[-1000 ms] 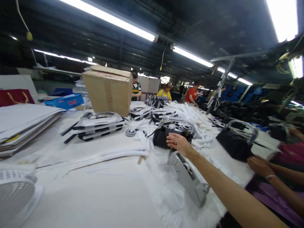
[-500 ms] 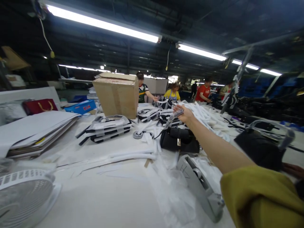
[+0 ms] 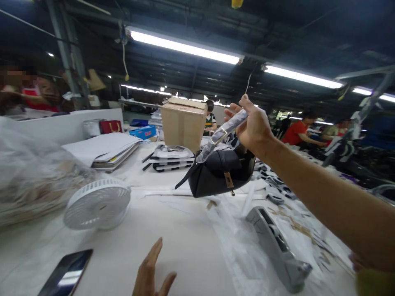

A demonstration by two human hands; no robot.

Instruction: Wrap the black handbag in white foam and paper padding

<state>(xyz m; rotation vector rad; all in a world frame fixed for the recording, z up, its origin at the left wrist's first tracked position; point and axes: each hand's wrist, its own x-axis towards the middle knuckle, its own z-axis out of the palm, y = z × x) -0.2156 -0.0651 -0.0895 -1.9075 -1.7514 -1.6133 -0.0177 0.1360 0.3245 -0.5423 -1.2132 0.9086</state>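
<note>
A black handbag point(image 3: 212, 174) with a gold clasp hangs tilted above the white table. My right hand point(image 3: 251, 123) grips it by its strap point(image 3: 220, 135), which is wrapped in clear plastic and has a metal buckle. The bag's flap side faces me, and its right end looks open. Low in the view, my left hand point(image 3: 151, 271) is above the tabletop with thumb and fingers apart, holding nothing. To its right stands a grey tape dispenser point(image 3: 277, 250). A phone point(image 3: 68, 273) lies to its left.
A white fan point(image 3: 98, 203) and a large clear plastic bag point(image 3: 33, 168) are at the left. Behind are stacked white sheets point(image 3: 105, 148), a cardboard box point(image 3: 184, 125) and black-and-white strap pieces point(image 3: 169, 158). Thin plastic wrap point(image 3: 231, 238) lies beside the dispenser. Several people work farther back.
My right hand has lifted the handbag off the table and brought it closer. My left hand has come into view at the bottom. The camera has turned left.
</note>
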